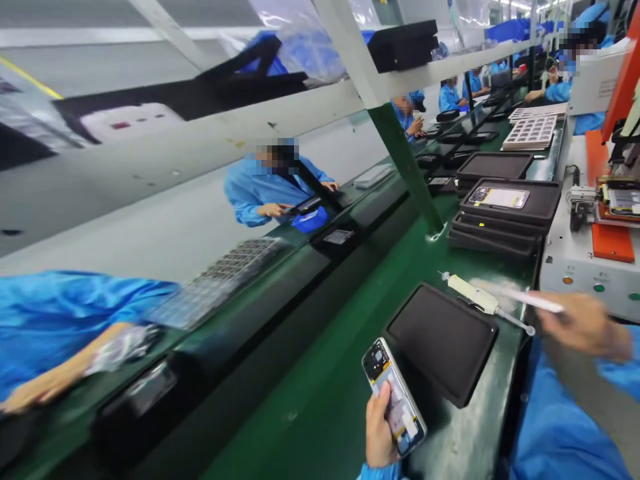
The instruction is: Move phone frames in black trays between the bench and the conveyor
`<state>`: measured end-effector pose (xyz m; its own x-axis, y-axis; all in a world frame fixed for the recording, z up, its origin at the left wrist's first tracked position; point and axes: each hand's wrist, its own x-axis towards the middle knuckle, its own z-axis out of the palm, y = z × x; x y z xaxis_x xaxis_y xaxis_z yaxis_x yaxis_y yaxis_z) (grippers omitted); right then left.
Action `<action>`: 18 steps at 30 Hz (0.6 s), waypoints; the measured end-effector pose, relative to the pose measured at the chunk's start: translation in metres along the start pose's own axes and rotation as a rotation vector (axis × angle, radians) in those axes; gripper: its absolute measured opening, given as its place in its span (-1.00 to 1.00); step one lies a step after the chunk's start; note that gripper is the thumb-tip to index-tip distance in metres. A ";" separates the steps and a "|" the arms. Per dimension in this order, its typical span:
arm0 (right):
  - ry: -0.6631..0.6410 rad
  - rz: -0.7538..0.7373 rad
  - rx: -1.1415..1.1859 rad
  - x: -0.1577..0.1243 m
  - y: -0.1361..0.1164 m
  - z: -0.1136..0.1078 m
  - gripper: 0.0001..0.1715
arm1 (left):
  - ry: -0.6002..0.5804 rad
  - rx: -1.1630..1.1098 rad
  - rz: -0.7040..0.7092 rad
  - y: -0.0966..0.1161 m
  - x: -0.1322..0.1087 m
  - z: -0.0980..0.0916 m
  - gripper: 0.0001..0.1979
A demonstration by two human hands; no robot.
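Observation:
My left hand (pixel 379 430) grips an opened phone (pixel 394 395), back side up with its camera end away from me, just above the green bench. My right hand (pixel 586 325) is blurred at the right and pinches a thin white pen-like tool (pixel 525 299). A white syringe-style dispenser (pixel 477 298) lies on the far edge of an empty black tray (pixel 440 340) between my hands.
A stack of black trays (pixel 500 230) farther along carries another phone (pixel 499 197). A grey and orange machine (pixel 597 233) stands at the right. A green post (pixel 407 167) rises mid-bench. Co-workers in blue coats sit across the conveyor (pixel 225 333) at left.

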<state>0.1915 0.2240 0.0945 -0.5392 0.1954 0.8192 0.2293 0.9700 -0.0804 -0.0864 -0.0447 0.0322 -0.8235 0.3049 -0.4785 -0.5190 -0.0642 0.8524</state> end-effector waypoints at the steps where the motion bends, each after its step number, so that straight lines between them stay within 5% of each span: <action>1: -0.037 -0.117 0.162 0.012 -0.024 0.034 -0.72 | 0.030 -0.028 0.000 -0.001 -0.002 -0.001 -0.51; 4: -0.187 -0.339 0.295 0.034 -0.078 0.114 -0.66 | 0.096 -0.071 -0.021 -0.005 -0.012 -0.009 -0.56; 7: -0.468 -0.218 0.272 0.034 -0.101 0.143 -0.84 | 0.074 -0.058 0.002 -0.006 -0.028 -0.021 -0.53; 9: -0.598 -0.106 0.386 0.034 -0.098 0.135 -0.59 | 0.053 -0.017 0.083 -0.004 -0.041 -0.023 -0.49; 12: -0.512 0.116 0.646 0.038 -0.081 0.098 -0.43 | -0.028 0.148 0.164 -0.002 -0.061 -0.010 -0.44; 15: -0.347 0.432 0.763 0.034 -0.077 0.060 -0.42 | -0.201 0.435 0.269 -0.013 -0.082 0.025 -0.52; 18: -0.295 0.525 0.683 0.013 -0.092 0.035 -0.08 | -0.493 0.727 0.527 -0.039 -0.109 0.076 -0.75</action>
<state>0.1348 0.1421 0.0932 -0.7079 0.5744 0.4110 0.0251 0.6020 -0.7981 0.0408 -0.0032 0.0665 -0.6359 0.7717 -0.0054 0.2817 0.2386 0.9294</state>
